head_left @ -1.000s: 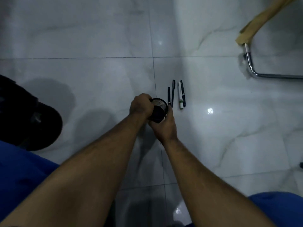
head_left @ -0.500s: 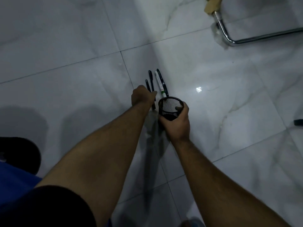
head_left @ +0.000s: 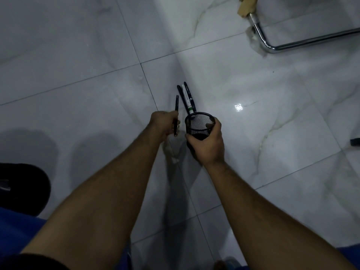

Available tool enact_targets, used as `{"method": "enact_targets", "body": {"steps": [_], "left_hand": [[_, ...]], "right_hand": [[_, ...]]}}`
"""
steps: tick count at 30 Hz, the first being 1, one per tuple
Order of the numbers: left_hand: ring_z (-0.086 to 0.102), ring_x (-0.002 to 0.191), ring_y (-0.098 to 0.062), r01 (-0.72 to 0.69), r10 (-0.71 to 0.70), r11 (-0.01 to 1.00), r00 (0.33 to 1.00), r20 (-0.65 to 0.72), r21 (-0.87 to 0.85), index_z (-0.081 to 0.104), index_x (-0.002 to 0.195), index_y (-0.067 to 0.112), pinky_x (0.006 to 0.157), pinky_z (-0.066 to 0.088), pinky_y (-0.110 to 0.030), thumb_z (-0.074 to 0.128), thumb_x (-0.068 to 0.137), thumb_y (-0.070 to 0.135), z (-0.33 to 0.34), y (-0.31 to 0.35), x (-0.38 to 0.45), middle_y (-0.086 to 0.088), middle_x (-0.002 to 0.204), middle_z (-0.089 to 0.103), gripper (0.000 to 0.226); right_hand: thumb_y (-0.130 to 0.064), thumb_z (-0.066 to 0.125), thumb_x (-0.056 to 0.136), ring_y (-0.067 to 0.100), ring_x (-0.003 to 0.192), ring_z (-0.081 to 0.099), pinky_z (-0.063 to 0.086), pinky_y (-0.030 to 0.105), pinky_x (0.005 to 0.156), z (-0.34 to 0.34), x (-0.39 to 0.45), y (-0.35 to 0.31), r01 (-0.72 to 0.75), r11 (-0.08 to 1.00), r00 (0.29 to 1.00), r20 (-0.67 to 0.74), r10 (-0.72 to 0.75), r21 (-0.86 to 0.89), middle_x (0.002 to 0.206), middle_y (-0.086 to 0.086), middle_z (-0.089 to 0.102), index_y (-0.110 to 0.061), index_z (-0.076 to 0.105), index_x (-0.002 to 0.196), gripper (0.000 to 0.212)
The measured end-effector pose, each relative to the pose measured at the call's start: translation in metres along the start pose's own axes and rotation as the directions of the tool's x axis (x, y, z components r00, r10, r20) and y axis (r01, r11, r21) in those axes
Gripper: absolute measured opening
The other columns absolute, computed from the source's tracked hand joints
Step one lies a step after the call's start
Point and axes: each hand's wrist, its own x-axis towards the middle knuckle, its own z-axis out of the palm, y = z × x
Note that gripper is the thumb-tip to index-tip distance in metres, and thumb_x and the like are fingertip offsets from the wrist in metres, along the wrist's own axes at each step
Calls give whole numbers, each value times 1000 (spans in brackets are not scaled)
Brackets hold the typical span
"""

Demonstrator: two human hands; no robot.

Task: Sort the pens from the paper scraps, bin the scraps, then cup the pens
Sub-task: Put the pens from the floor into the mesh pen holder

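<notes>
My right hand grips a black mesh pen cup, held tilted just above the white tiled floor. My left hand is closed around a dark pen that sticks up out of the fist, just left of the cup. Three more pens lie side by side on the floor right behind the cup: two dark ones and a white one with green marking between them. The cup's inside looks empty. No paper scraps are in view.
A chrome chair leg with a tan wrapped end curves across the upper right. A black rounded object sits at the left edge, blue cloth below it. A small dark item shows at the right edge.
My left hand let go of the cup, reached to the row of pens and lifted one dark pen off the floor. The right hand kept the cup, now to the right of the left hand.
</notes>
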Motion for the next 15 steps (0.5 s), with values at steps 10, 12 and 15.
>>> {"method": "enact_targets", "body": {"steps": [10, 12, 15], "left_hand": [[55, 52, -15, -368, 311, 908, 913, 266, 202, 66, 93, 4, 44, 49, -24, 64, 84, -3, -27, 61, -49, -8, 74, 61, 12], [54, 51, -14, -414, 291, 849, 885, 363, 328, 68, 96, -1, 44, 49, -25, 61, 84, -4, -21, 70, -58, -7, 67, 58, 14], [57, 56, -16, -466, 251, 733, 862, 440, 495, 69, 98, 0, 47, 53, -25, 65, 84, 1, -9, 75, -63, -11, 75, 63, 15]], "right_hand": [[-39, 89, 60, 29, 117, 60, 53, 43, 95, -13, 15, -17, 31, 999, 999, -20, -32, -44, 132, 3, 60, -21, 41, 138, 93], [-35, 90, 61, 30, 117, 60, 53, 43, 94, -17, 17, -17, 17, 1000, 999, -46, -18, -19, 132, 6, 60, -18, 41, 139, 93], [-32, 92, 61, 28, 120, 58, 53, 41, 95, -20, 17, -18, 33, 999, 999, -32, -33, -12, 135, 7, 58, -16, 39, 141, 96]]}}
